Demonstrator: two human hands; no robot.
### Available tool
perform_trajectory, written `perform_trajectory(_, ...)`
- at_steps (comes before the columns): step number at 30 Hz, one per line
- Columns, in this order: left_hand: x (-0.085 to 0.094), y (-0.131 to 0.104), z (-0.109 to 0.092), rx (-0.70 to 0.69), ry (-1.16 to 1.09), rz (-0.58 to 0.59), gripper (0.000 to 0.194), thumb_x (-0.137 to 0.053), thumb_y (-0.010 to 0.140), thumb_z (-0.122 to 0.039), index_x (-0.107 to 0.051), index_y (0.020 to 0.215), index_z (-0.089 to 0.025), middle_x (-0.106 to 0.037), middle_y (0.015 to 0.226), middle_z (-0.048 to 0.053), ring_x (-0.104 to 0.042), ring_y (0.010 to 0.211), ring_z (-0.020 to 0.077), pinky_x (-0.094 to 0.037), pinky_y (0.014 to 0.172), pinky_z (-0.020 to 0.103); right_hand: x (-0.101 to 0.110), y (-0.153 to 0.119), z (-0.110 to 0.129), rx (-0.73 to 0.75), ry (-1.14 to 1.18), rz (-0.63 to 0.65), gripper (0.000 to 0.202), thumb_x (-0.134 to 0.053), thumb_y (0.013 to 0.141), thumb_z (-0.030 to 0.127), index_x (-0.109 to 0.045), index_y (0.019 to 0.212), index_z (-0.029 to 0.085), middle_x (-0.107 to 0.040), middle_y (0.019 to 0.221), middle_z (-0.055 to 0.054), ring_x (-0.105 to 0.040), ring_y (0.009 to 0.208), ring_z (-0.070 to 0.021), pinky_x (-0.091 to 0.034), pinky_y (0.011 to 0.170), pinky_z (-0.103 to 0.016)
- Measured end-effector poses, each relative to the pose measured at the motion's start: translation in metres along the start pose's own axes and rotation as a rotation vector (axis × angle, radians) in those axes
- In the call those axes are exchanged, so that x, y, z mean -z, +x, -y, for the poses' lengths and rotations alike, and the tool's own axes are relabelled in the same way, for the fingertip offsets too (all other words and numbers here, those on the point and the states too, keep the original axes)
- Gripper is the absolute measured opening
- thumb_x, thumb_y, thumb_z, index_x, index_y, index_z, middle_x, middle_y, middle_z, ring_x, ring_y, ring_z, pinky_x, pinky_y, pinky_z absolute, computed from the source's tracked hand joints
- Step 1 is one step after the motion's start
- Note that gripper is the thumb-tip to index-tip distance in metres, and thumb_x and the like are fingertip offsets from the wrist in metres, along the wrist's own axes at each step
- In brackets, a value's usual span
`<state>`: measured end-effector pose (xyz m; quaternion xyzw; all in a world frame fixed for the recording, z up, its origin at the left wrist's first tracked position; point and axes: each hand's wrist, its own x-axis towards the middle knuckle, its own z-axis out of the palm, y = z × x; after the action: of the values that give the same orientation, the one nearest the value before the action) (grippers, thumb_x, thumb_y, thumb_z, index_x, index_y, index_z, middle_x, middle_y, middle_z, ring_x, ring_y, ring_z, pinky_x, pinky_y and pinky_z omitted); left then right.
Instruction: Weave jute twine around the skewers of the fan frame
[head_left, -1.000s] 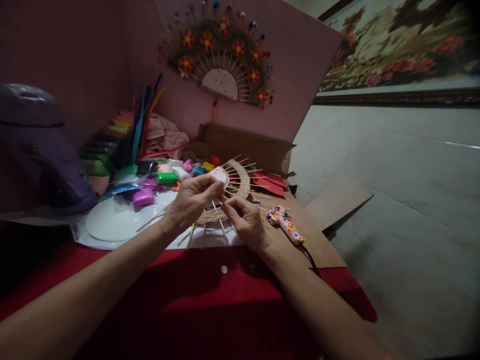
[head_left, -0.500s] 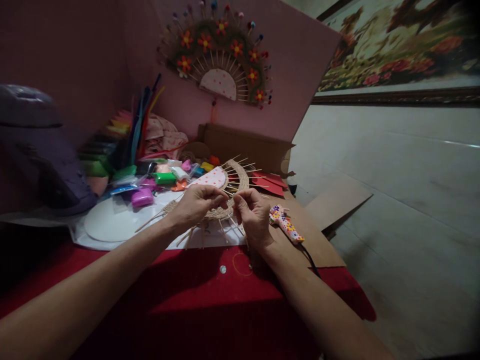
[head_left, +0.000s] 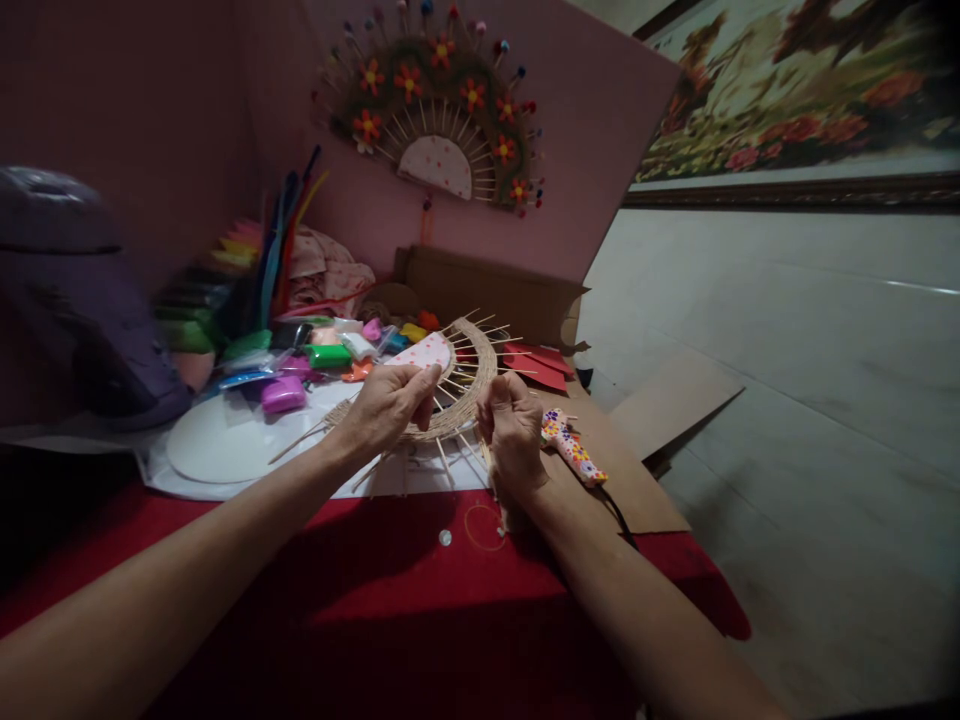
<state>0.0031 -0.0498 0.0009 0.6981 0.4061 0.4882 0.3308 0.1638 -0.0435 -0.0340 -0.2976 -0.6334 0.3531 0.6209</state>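
A half-round fan frame [head_left: 480,385] of thin sticks with twine wound across them lies on the white sheet, a dotted pink half-disc [head_left: 424,355] at its centre. Above its left part, my left hand [head_left: 394,405] is closed in a pinch; whatever is between the fingertips is too small to make out. My right hand [head_left: 511,430] is curled closed over the frame's right side, its fingers pressed together and their contents hidden. A gap separates the two hands. Right of my right hand lies a flower-patterned glue gun [head_left: 571,447] on cardboard.
Colourful clay packets [head_left: 330,356] and a white disc [head_left: 217,440] lie at the left, near a purple container [head_left: 82,300]. Red sheets [head_left: 540,368] and flat cardboard [head_left: 637,490] are at the right. A finished flowered fan [head_left: 439,110] hangs behind on a pink panel.
My hands have moved apart: the left slightly left, the right slightly right. The fingers of my right hand are curled in more, and more of the frame shows between the hands.
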Motion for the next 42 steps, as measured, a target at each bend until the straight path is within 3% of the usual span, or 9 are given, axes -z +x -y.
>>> perform_trajectory(3, -0.002, 0.001, 0.000, -0.031, -0.018, -0.003, 0.048, -0.044, 0.088, -0.044, -0.053, 0.051, -0.015, -0.054, 0.048, 0.001, -0.046, 0.047, 0.0081, -0.037, 0.050, 0.022, -0.002, 0.002, -0.002, -0.027, 0.092, -0.033, 0.042, -0.056, 0.085, 0.052, -0.042, 0.062, 0.021, -0.038, 0.050, 0.008, -0.029, 0.040, -0.0048, -0.024, 0.038, -0.020)
perform_trajectory(7, -0.004, 0.001, -0.002, -0.025, -0.008, -0.013, 0.027, -0.057, 0.079, -0.032, -0.059, 0.059, -0.014, -0.057, 0.054, 0.000, -0.046, 0.049, 0.0077, -0.036, 0.049, 0.021, -0.005, 0.005, -0.003, -0.152, 0.134, 0.044, 0.036, -0.066, 0.076, 0.051, -0.052, 0.068, 0.019, -0.049, 0.052, 0.006, -0.036, 0.037, -0.0048, -0.026, 0.034, -0.019)
perform_trajectory(12, -0.005, 0.002, 0.002, -0.015, -0.023, -0.059, 0.009, -0.068, 0.064, -0.021, -0.066, 0.066, -0.013, -0.063, 0.060, 0.001, -0.052, 0.056, 0.0098, -0.041, 0.053, 0.022, -0.005, 0.005, -0.002, -0.118, 0.163, 0.041, 0.028, -0.068, 0.076, 0.043, -0.056, 0.073, 0.018, -0.054, 0.056, 0.005, -0.040, 0.039, -0.0051, -0.029, 0.033, -0.018)
perform_trajectory(15, -0.006, 0.000, 0.004, -0.036, 0.055, -0.075, 0.011, -0.070, 0.063, -0.024, -0.065, 0.062, -0.013, -0.061, 0.057, 0.001, -0.050, 0.054, 0.0094, -0.038, 0.051, 0.022, -0.004, 0.004, -0.001, -0.063, 0.140, -0.034, 0.028, -0.070, 0.074, 0.041, -0.053, 0.071, 0.019, -0.050, 0.054, 0.007, -0.038, 0.039, -0.0042, -0.029, 0.036, -0.017)
perform_trajectory(19, -0.007, -0.003, 0.003, -0.090, 0.157, -0.051, 0.025, -0.063, 0.075, -0.033, -0.063, 0.058, -0.014, -0.056, 0.051, -0.001, -0.043, 0.048, 0.0072, -0.031, 0.045, 0.021, -0.002, 0.004, -0.001, 0.000, 0.124, -0.120, 0.029, -0.069, 0.077, 0.041, -0.049, 0.070, 0.020, -0.046, 0.053, 0.008, -0.035, 0.040, -0.0039, -0.028, 0.038, -0.018)
perform_trajectory(23, -0.007, -0.004, 0.000, -0.116, 0.215, -0.036, 0.036, -0.057, 0.081, -0.036, -0.059, 0.052, -0.013, -0.050, 0.045, -0.002, -0.037, 0.043, 0.0055, -0.028, 0.043, 0.020, -0.001, 0.004, 0.000, -0.002, 0.173, -0.138, 0.031, -0.063, 0.081, 0.045, -0.046, 0.071, 0.021, -0.044, 0.054, 0.008, -0.033, 0.040, -0.0042, -0.025, 0.036, -0.018)
perform_trajectory(29, -0.009, -0.004, 0.005, -0.155, 0.238, 0.009, 0.023, -0.057, 0.079, -0.023, -0.063, 0.059, -0.014, -0.059, 0.052, 0.000, -0.045, 0.047, 0.0070, -0.033, 0.045, 0.019, -0.002, 0.004, 0.002, 0.005, 0.203, -0.144, 0.035, -0.059, 0.083, 0.050, -0.045, 0.068, 0.021, -0.044, 0.054, 0.008, -0.033, 0.040, -0.0042, -0.025, 0.036, -0.018)
perform_trajectory(35, -0.014, -0.002, 0.009, -0.110, 0.131, 0.036, 0.006, -0.063, 0.070, -0.014, -0.068, 0.067, -0.015, -0.063, 0.056, -0.001, -0.050, 0.048, 0.0074, -0.038, 0.047, 0.019, -0.002, 0.004, 0.003, 0.012, 0.134, -0.141, 0.032, -0.067, 0.078, 0.044, -0.049, 0.068, 0.020, -0.045, 0.053, 0.008, -0.034, 0.040, -0.0043, -0.027, 0.038, -0.019)
perform_trajectory(42, -0.012, -0.005, 0.000, -0.136, 0.191, 0.015, 0.027, -0.062, 0.076, -0.028, -0.061, 0.052, -0.014, -0.051, 0.042, -0.004, -0.036, 0.039, 0.0043, -0.028, 0.040, 0.017, 0.000, 0.003, -0.002, 0.039, 0.088, -0.108, 0.029, -0.061, 0.083, 0.044, -0.050, 0.071, 0.020, -0.045, 0.055, 0.007, -0.035, 0.044, -0.0052, -0.029, 0.041, -0.019)
